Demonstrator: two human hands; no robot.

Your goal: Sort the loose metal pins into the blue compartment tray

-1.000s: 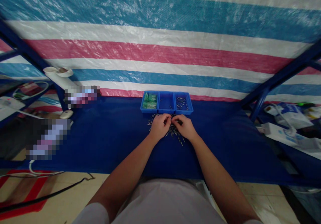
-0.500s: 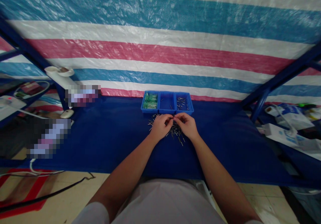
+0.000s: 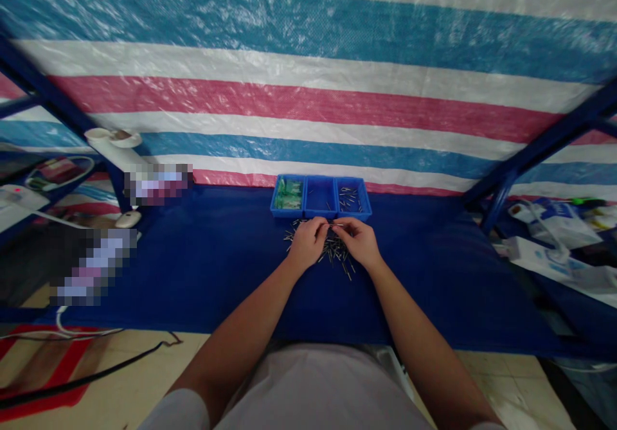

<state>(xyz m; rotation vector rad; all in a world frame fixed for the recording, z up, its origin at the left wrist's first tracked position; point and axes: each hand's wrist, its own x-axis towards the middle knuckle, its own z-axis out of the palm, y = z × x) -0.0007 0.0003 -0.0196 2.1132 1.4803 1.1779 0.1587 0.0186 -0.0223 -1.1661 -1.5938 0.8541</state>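
My left hand (image 3: 307,243) and my right hand (image 3: 359,240) meet fingertip to fingertip over a pile of thin dark metal pins (image 3: 334,247) on the blue table. Both are closed in a pinch. A thin pin-like piece shows faintly at the right fingertips; what the left fingers grip is too small to make out. Just beyond the hands stand three blue bins (image 3: 321,214) side by side. Green and clear small pieces (image 3: 290,193) fill the left one, a few pins lie in the middle one, and more loose pins (image 3: 349,197) are in the right one.
The blue table (image 3: 216,263) runs wide to both sides. On its left lie two blurred-out items (image 3: 96,266) and a white stand (image 3: 116,150). A striped plastic sheet (image 3: 308,102) hangs behind. White power strips and boxes (image 3: 544,256) sit on the right-hand shelf.
The fingertips have shifted slightly and moved a little apart, with the left fingers drawn back leftward. The pile and bins look the same.
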